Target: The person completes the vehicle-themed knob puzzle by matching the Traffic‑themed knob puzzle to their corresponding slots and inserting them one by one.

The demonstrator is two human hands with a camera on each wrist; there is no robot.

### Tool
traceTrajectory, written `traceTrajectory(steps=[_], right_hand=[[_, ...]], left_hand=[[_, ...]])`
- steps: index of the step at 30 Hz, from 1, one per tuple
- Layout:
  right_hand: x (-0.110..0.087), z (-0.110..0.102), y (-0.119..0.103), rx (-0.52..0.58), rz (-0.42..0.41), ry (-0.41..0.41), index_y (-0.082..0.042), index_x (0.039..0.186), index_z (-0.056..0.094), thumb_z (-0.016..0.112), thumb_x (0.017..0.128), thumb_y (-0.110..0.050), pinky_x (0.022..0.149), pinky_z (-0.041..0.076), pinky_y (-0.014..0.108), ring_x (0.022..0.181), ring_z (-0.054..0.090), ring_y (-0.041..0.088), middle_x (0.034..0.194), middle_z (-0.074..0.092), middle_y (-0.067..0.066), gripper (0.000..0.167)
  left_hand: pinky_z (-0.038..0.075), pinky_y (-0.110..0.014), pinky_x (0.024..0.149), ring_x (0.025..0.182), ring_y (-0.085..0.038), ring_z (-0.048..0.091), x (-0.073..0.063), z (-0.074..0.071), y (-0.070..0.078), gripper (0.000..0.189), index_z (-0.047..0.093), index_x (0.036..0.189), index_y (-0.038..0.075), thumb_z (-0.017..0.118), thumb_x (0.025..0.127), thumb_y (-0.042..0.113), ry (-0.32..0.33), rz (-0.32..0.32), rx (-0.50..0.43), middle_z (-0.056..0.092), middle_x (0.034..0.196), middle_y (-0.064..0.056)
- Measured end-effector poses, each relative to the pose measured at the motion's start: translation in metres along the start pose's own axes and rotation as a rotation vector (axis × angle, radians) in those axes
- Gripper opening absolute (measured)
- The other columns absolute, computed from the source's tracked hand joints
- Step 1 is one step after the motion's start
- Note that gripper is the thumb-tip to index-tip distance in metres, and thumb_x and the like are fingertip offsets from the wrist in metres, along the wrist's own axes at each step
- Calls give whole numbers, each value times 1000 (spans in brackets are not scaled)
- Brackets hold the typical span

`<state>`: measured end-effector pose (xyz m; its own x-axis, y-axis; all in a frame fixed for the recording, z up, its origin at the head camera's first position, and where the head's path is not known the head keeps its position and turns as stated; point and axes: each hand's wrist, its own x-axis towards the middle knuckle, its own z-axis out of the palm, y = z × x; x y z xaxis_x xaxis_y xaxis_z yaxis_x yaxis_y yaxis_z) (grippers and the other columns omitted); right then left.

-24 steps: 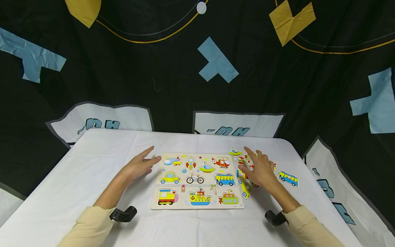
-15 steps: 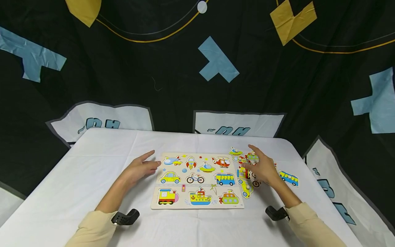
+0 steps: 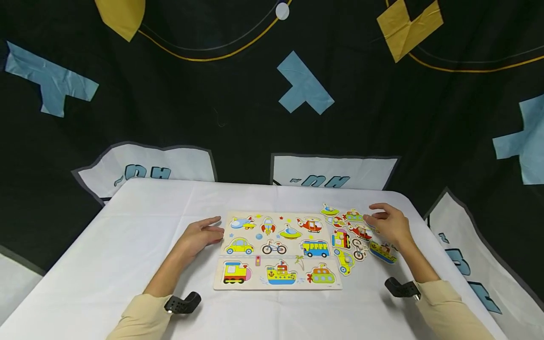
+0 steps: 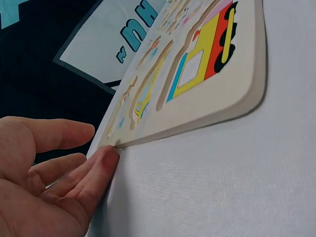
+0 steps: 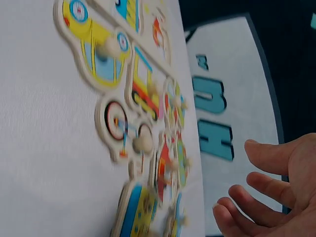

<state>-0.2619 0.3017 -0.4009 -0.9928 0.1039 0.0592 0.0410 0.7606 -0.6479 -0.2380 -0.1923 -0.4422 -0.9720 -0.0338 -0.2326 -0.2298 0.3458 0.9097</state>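
Observation:
A wooden puzzle board (image 3: 263, 286) with printed vehicles in cut-out recesses lies flat on the white-covered table. At its left edge is my left hand (image 3: 196, 240); in the left wrist view a fingertip (image 4: 111, 154) appears to touch the board's side. My right hand (image 3: 390, 227) hovers over loose knobbed pieces, its fingers loosely bent around nothing. These include a yellow car (image 3: 344, 262), a train (image 3: 340, 239), a bicycle (image 3: 359, 250), a helicopter (image 3: 361, 231), a ship (image 3: 382, 252) and a submarine (image 3: 352, 215). The bus piece is hidden behind the right hand.
The loose pieces crowd along the board's right side, some overlapping; a flying saucer piece (image 3: 329, 210) lies at the far end. White cloth (image 3: 170, 208) covers the table. Behind it hangs a black curtain (image 3: 238, 113). Black straps with camera mounts sit on both wrists.
My right hand has moved right, off the train and helicopter pieces and over the bus piece. The left hand stays by the board's left edge, its fingers drawn closer together. The view has shifted slightly.

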Motion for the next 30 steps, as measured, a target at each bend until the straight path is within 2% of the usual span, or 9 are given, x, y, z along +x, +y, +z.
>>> traceTrajectory(steps=[3, 7, 12, 15, 20, 24, 30], right_hand=[[1, -7, 11, -14, 41, 16, -3, 139, 56, 65, 97, -39, 91, 48, 53, 115, 59, 44, 126, 65, 29, 56], [3, -12, 22, -20, 102, 24, -3, 140, 56, 64, 97, -41, 90, 50, 52, 115, 58, 44, 131, 61, 30, 57], [6, -13, 32, -4, 165, 29, -2, 139, 56, 63, 97, -41, 88, 50, 49, 116, 57, 44, 134, 58, 31, 58], [9, -12, 36, 5, 199, 36, -2, 138, 57, 63, 97, -42, 86, 49, 47, 115, 58, 43, 133, 58, 30, 58], [13, -10, 43, 12, 234, 46, -1, 135, 59, 65, 96, -39, 82, 49, 47, 108, 60, 39, 130, 61, 29, 55], [18, -9, 46, 28, 248, 30, 0, 134, 59, 65, 96, -34, 85, 48, 46, 109, 59, 40, 131, 60, 30, 52], [25, -2, 49, 24, 253, 17, 4, 131, 60, 67, 96, -30, 89, 47, 51, 112, 55, 43, 134, 57, 32, 50]], left_hand=[[56, -36, 93, 98, -17, 72, 2, 3, -3, 58, 51, 147, 3, 67, 93, 11, 20, -9, -15, 69, 123, -18], [56, -34, 90, 93, -16, 69, 3, 3, -3, 52, 58, 140, 2, 70, 90, 9, 52, 0, 15, 71, 111, -14], [48, -34, 89, 94, -19, 63, 4, 5, -1, 50, 62, 136, 5, 73, 87, 11, 78, 5, 87, 70, 100, -7], [44, -38, 93, 100, -23, 61, 6, 6, -2, 49, 64, 134, 6, 74, 86, 12, 84, 6, 107, 72, 100, -7], [43, -44, 99, 108, -26, 61, 8, 10, -4, 46, 66, 130, 6, 74, 86, 11, 91, 18, 124, 74, 104, -8], [46, -42, 96, 106, -27, 62, 8, 13, -5, 42, 69, 127, 6, 74, 86, 12, 109, 15, 131, 74, 104, -9], [45, -40, 93, 100, -26, 61, 5, 13, -7, 44, 69, 126, 6, 76, 83, 10, 117, 10, 127, 73, 101, -8]])
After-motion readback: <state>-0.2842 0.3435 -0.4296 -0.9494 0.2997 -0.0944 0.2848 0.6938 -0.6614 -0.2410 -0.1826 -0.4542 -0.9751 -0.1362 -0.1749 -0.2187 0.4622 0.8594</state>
